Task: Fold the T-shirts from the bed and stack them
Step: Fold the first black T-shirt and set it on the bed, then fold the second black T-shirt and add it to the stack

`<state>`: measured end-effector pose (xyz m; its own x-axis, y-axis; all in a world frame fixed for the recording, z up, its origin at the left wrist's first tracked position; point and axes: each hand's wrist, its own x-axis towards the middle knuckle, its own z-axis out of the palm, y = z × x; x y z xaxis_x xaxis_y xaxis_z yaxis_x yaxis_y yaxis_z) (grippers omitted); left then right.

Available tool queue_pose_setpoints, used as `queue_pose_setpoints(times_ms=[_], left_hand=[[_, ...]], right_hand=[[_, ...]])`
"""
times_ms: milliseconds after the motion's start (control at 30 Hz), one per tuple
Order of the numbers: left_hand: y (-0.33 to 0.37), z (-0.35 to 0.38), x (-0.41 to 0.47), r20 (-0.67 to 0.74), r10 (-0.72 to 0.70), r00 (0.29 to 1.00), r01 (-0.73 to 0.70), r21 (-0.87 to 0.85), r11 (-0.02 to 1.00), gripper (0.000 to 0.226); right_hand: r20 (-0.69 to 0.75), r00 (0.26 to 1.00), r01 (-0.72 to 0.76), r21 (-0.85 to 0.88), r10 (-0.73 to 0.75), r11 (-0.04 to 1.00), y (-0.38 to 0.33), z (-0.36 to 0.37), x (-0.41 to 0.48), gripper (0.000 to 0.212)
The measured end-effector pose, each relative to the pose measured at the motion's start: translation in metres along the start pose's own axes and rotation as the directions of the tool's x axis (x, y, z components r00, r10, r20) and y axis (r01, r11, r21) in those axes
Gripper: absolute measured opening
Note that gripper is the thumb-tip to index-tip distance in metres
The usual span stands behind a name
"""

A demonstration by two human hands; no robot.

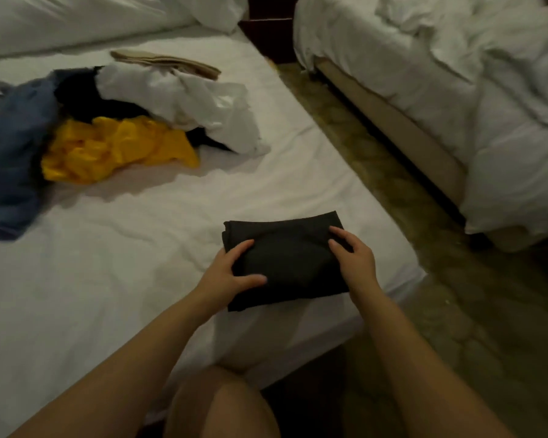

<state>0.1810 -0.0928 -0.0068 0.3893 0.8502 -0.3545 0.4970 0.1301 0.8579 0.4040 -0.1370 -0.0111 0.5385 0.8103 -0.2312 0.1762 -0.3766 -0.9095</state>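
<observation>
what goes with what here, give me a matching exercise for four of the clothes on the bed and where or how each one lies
Column 1:
1. dark T-shirt
2. yellow garment
3. blue garment
4. beige garment

Column 2:
a. crumpled, far left of the heap
b. folded, under the left hand and right hand
c. flat, behind the heap
d. crumpled, front of the heap

Pairs: 1-b, 2-d, 3-a, 4-c

A wide stretch of bare sheet (124, 279) lies open in the middle and at the near left. The heap of loose clothes (108, 121) blocks the far left, and the folded dark T-shirt (285, 257) fills the near right corner. Beyond it, the floor aisle (393, 191) runs free alongside the second bed (456, 90).
</observation>
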Motion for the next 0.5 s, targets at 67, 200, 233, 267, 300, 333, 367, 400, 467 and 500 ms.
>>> queue_pose_setpoints(times_ms=[67,200,233,267,300,333,367,400,467,500], left_hand=[[0.015,0.024,0.012,0.040,0.013,0.999,-0.014,0.024,1.000,0.081],[0.024,0.053,0.033,0.044,-0.003,0.999,0.001,0.027,1.000,0.087],[0.023,0.058,0.037,0.048,-0.018,0.999,0.016,0.043,0.999,0.089],[0.020,0.061,0.038,0.049,-0.031,0.998,0.028,0.061,0.998,0.090],[0.017,0.063,0.040,0.047,-0.044,0.998,0.040,0.079,0.996,0.092],[0.013,0.065,0.041,0.040,-0.055,0.998,0.051,0.094,0.994,0.093],[0.011,0.066,0.041,0.034,-0.065,0.997,0.061,0.105,0.993,0.094],[0.009,0.066,0.042,0.030,-0.071,0.997,0.067,0.112,0.992,0.095],[0.009,0.066,0.043,0.030,-0.066,0.997,0.062,0.121,0.991,0.096],[0.010,0.066,0.043,0.030,-0.060,0.998,0.056,0.130,0.990,0.097]], right_hand=[[-0.012,1.000,0.006,-0.028,-0.006,1.000,0.006,-0.028,0.016,0.032],[0.026,0.998,0.052,-0.120,-0.049,0.991,0.012,-0.055,0.049,0.034],[0.048,0.998,0.055,-0.149,-0.049,0.987,0.014,-0.056,0.056,0.034],[0.072,0.997,0.055,-0.183,-0.043,0.982,0.017,-0.056,0.061,0.034],[0.095,0.995,0.056,-0.223,-0.036,0.973,0.021,-0.055,0.064,0.035],[0.113,0.993,0.060,-0.271,-0.031,0.961,0.025,-0.052,0.066,0.035],[0.122,0.992,0.068,-0.322,-0.030,0.944,0.031,-0.049,0.066,0.036],[0.122,0.992,0.079,-0.374,-0.036,0.924,0.035,-0.047,0.065,0.037],[0.111,0.993,0.098,-0.467,-0.052,0.879,0.037,-0.044,0.064,0.039],[0.098,0.993,0.100,-0.513,-0.058,0.852,0.034,-0.043,0.063,0.041]])
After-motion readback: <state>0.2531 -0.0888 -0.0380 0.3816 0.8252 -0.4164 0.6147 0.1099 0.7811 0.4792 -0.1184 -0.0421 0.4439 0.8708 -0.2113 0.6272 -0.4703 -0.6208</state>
